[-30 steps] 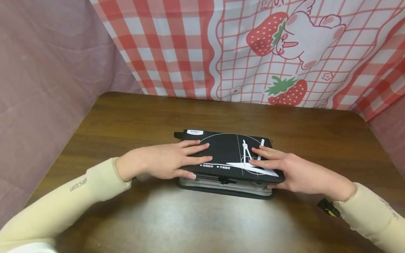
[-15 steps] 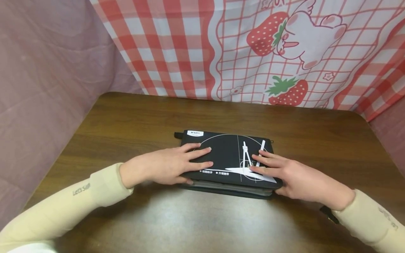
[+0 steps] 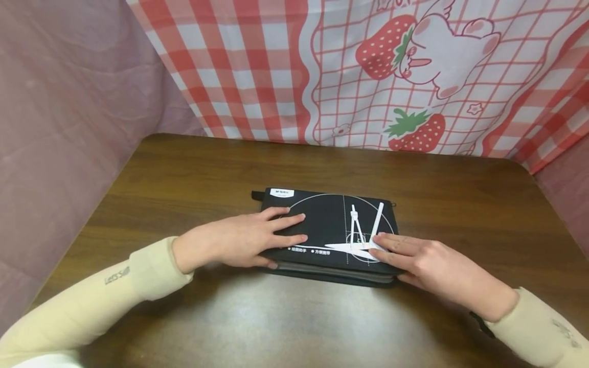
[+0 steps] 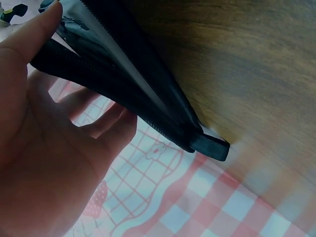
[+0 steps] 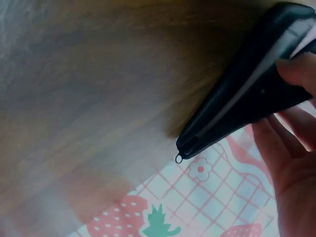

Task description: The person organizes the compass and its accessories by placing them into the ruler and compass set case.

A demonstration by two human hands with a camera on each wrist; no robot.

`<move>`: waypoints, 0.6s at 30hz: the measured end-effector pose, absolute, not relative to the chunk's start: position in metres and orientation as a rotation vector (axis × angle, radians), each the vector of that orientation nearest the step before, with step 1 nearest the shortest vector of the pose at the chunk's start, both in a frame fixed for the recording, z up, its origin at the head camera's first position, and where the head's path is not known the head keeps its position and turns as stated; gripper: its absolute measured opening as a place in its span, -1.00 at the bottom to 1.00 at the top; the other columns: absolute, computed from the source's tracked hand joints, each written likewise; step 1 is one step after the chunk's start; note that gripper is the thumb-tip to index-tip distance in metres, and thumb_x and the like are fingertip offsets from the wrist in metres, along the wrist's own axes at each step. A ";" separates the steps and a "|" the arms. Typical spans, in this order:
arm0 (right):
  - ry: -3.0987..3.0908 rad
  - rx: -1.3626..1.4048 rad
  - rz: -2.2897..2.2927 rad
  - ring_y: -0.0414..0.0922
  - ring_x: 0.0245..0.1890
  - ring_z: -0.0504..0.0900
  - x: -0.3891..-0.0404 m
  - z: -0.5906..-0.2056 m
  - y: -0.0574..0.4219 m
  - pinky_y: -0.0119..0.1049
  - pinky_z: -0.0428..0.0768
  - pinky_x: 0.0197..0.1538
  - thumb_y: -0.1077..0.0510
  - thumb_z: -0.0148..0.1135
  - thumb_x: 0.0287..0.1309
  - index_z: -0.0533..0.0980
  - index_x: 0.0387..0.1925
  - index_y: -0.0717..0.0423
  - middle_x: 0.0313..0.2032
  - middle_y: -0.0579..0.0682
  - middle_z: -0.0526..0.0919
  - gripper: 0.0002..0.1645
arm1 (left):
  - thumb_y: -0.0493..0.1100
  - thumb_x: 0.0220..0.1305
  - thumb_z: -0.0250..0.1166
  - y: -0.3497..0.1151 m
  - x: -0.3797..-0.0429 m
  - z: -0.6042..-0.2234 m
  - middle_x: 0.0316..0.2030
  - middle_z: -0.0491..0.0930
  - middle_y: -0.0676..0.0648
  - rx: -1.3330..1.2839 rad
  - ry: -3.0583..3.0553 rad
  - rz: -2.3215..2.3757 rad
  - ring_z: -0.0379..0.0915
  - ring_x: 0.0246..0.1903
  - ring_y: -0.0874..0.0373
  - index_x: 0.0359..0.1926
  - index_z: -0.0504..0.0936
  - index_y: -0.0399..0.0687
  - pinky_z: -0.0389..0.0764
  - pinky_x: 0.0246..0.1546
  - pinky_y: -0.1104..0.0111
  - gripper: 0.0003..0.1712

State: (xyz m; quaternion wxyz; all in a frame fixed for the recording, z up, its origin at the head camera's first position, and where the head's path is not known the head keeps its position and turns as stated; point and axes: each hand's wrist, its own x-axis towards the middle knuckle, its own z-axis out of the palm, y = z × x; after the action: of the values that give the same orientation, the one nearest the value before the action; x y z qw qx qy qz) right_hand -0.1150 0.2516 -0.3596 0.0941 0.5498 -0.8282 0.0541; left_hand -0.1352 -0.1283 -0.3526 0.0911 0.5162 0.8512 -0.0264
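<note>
A black zippered pouch with a white compass and ruler print lies on the wooden table. Its front is unzipped, and a thin grey gap shows under the cover. My left hand rests spread on the cover's left part, thumb at the front edge. On the right end, the fingers of my right hand lie extended over the cover, with the thumb low by the front corner. The left wrist view shows a fabric loop at the pouch's end and the parted zipper teeth. A small metal ring hangs at the other end.
The brown table extends around the pouch on all sides. A red-and-white checked cloth with strawberries and a cartoon animal hangs behind it. Pinkish fabric hangs at the left side.
The pouch's cover has come down at the front, narrowing the gap and hiding the dark item seen inside. My right hand has shifted slightly right and toward the front; the left thumb has dropped.
</note>
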 end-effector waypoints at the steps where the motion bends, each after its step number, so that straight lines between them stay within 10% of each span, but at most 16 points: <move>1: -2.484 1.619 0.193 -0.07 0.07 0.47 -0.115 -0.360 0.252 -0.22 0.55 -0.17 0.17 0.46 -0.37 0.42 0.19 -0.02 0.17 0.04 0.44 -0.10 | 0.28 0.16 0.14 -0.128 -0.135 -0.353 0.44 -0.21 -0.03 1.531 2.528 -0.072 -0.25 0.36 -0.09 0.43 -0.05 0.33 0.36 0.06 0.26 -0.12; 18: -2.691 1.616 0.378 -0.09 0.11 0.43 -0.119 -0.358 0.256 -0.24 0.52 -0.11 -0.10 0.42 -0.21 0.58 -0.02 -0.19 0.19 -0.05 0.43 -0.43 | 0.38 0.09 0.12 -0.130 -0.136 -0.353 0.44 -0.18 -0.05 1.577 2.499 -0.030 -0.21 0.36 -0.10 0.39 0.11 0.32 0.22 0.17 0.13 -0.13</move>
State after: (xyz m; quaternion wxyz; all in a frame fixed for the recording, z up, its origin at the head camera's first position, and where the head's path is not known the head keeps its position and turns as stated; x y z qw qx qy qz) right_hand -0.1189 0.2563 -0.3585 -0.0100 0.5110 -0.8512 0.1195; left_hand -0.1360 -0.1302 -0.3534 0.0931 0.5313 0.8420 -0.0100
